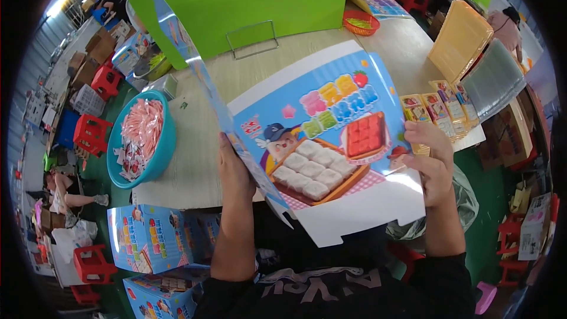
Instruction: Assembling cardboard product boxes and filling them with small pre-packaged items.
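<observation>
A blue printed cardboard carton [316, 168], partly unfolded with its flaps spread, is held up in front of me above the table's near edge. Pictures of white and red square sweets cover its broad panel; a narrower panel stands up at its left, seen almost edge-on. My left hand [237, 171] grips that left panel low down, its fingers partly hidden behind the card. At the right edge my right hand [434, 165] has hold of the broad panel, with bent fingers on the printed face. White unprinted flaps show along the top and bottom.
A teal basin [168, 150] of pink and clear packets stands on the table's left. Yellow packs [440, 109] and plastic trays [463, 41] sit at the right. A green board [236, 3] with a wire stand [253, 40] rises behind. Finished-looking boxes [150, 239] are stacked lower left.
</observation>
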The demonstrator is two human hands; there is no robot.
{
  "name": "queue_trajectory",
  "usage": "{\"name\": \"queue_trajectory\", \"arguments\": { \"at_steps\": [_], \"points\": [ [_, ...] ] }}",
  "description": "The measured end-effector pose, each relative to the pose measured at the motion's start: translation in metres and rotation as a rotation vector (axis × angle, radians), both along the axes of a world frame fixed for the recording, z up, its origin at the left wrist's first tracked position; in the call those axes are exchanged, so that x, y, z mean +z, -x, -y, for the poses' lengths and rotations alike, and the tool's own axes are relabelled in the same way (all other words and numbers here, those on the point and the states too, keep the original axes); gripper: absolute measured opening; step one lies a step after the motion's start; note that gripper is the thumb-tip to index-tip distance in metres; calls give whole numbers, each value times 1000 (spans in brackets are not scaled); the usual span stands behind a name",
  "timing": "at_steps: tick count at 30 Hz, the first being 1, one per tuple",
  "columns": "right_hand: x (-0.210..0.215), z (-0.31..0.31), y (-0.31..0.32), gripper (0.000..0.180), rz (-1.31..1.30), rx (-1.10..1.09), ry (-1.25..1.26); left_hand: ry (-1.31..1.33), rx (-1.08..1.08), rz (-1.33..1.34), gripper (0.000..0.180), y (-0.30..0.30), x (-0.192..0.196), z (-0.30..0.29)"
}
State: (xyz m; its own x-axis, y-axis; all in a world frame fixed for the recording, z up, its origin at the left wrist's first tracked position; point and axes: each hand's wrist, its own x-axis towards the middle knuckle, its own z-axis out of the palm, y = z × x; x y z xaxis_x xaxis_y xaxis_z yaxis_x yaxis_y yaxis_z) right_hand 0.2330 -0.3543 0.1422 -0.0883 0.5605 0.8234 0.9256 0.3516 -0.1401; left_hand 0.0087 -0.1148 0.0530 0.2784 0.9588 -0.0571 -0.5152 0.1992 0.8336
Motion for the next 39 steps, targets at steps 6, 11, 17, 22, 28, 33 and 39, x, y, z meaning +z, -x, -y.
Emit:
{"name": "queue_trajectory", "arguments": {
  "at_steps": [6,11,17,22,28,33,39],
  "points": [
    [35,5,-12,40,-116,-100,332,-159,-67,-79,58,16,-8,-9],
    [28,-33,20,53,-775,-101,561,-101,11,-25,56,8,-7,-8],
    [12,-64,40,62,-624,-300,548,-241,130,-71,51,9,-19,0],
    [11,-73,59,68,-521,-373,439,-192,41,-71,43,37,-71,-30],
    [11,-78,67,86,-522,-421,490,-222,-43,87,46,21,-26,-6],
    [12,-81,70,81,-596,-413,491,-19,-183,230,46,42,-74,-24],
    [4,-79,63,63,-694,-323,504,-53,-163,223,41,35,-64,-19]
  ]
}}
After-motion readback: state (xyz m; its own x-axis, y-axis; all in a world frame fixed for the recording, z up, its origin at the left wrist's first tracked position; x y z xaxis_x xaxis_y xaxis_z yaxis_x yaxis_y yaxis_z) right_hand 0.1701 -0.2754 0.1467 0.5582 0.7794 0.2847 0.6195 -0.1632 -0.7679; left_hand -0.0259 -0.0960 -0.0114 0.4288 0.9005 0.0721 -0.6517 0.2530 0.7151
